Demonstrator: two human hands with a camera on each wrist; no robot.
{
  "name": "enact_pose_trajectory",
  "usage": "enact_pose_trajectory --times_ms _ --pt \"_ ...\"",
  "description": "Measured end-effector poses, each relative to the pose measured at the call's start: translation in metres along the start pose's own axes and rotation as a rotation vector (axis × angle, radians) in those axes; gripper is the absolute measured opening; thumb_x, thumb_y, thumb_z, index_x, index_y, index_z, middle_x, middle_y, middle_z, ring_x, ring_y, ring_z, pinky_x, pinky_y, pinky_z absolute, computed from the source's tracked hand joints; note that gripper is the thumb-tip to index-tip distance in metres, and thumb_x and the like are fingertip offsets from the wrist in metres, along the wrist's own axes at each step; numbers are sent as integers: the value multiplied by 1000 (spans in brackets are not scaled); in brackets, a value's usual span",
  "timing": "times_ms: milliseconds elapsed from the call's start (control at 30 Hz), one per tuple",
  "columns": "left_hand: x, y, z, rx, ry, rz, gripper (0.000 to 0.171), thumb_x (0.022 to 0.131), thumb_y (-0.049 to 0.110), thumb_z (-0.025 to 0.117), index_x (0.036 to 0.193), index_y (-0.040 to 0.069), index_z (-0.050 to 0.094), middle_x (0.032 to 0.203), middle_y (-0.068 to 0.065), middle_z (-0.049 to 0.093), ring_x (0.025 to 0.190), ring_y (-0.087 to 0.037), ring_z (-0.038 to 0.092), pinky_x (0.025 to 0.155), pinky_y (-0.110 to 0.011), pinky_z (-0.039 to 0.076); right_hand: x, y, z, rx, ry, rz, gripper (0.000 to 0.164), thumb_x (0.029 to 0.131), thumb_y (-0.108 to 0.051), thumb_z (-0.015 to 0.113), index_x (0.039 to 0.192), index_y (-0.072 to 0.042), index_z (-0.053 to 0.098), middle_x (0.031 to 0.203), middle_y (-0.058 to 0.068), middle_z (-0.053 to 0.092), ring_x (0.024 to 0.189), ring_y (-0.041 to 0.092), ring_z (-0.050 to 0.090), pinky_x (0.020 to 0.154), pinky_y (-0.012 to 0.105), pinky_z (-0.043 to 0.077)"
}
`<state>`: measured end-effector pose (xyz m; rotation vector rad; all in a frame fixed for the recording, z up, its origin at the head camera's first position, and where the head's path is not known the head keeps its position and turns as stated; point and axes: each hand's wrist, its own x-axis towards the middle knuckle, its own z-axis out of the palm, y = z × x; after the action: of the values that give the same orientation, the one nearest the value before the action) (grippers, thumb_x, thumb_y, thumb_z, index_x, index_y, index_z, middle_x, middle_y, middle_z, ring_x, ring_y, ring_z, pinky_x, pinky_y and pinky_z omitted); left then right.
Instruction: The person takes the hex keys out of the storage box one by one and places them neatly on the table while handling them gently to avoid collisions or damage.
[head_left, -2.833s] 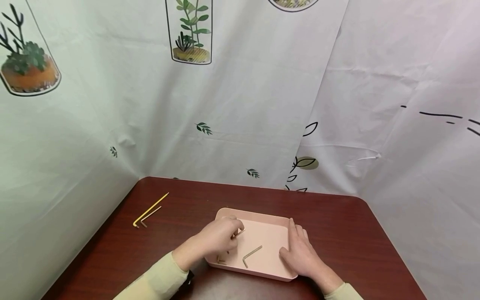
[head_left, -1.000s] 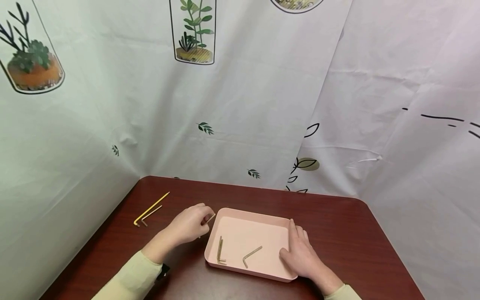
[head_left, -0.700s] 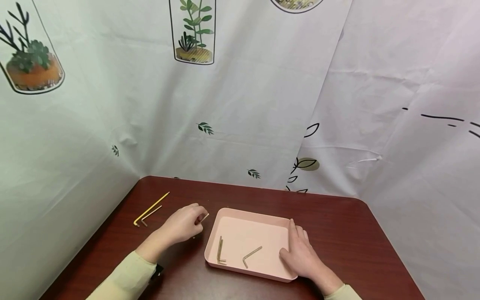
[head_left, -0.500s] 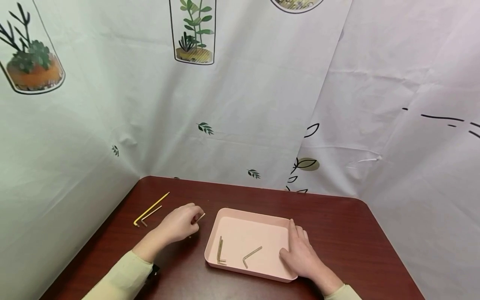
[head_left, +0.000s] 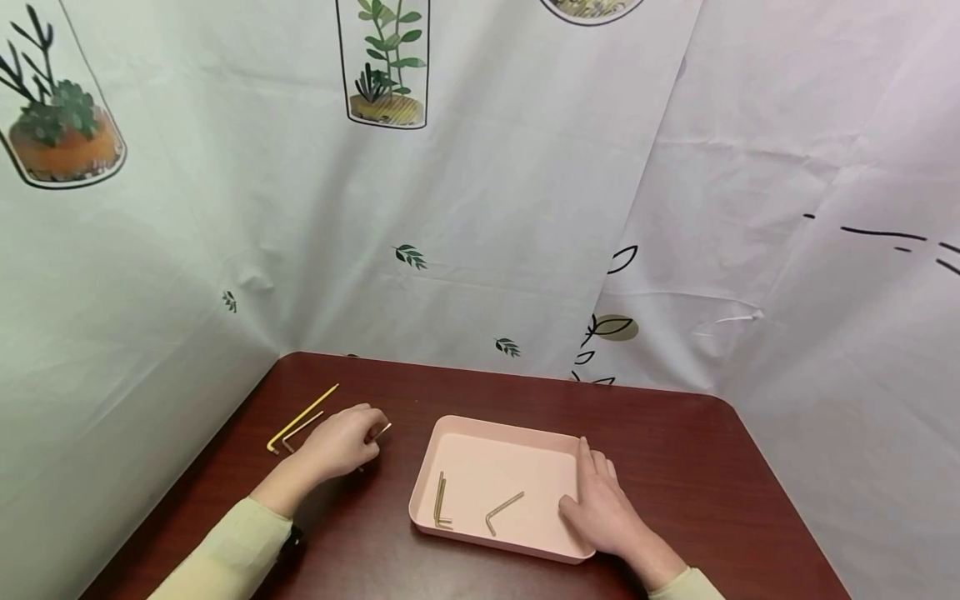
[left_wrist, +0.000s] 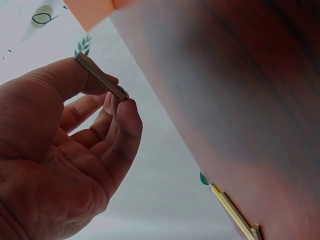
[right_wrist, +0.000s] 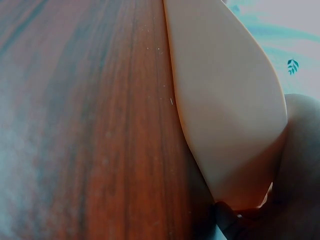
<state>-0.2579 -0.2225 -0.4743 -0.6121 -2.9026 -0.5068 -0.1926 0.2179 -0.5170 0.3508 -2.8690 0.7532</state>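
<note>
My left hand (head_left: 337, 443) is over the table, left of a pink tray (head_left: 517, 462). Thumb and fingertips pinch a metal hex key (left_wrist: 100, 77), seen end to end as a short bar in the left wrist view; part of it is hidden by the hand in the head view. My right hand (head_left: 606, 507) grips the tray's right side, thumb over the rim and fingers along the outer wall. Inside the tray, two hex keys (head_left: 439, 502) lie together at the left, and a single hex key (head_left: 505, 505) lies nearer the middle.
On the table's left side lie a long yellow hex key (head_left: 303, 417) and a shorter brass-coloured hex key (head_left: 306, 424), side by side, just beyond my left wrist. A white printed curtain (head_left: 480, 208) hangs behind the dark red table (head_left: 675, 450).
My left hand has lifted the hex key out of the tray and moved left with it, towards the two keys on the table. My right hand has stayed on the tray.
</note>
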Motion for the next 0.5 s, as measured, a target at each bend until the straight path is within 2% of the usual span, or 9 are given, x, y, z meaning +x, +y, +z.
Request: enact_pose_trajectory --times_ms 300,500 --pt "-1 -15 0 28 -29 -53 27 85 1 77 111 9 77 89 3 59 75 -14 53 67 -38 47 -1 -1 -2 -11 13 -16 99 83 -11 74 165 20 26 151 36 50 140 49 47 111 60 49" --pt "-2 -25 -2 22 -42 -63 25 87 1 79 111 9 76 92 2 61 78 -14 55 70 -39 49 -1 -1 -3 -3 -4 -3 100 84 -11 74 165 19 25 152 36 49 141 50 46 112 61 48"
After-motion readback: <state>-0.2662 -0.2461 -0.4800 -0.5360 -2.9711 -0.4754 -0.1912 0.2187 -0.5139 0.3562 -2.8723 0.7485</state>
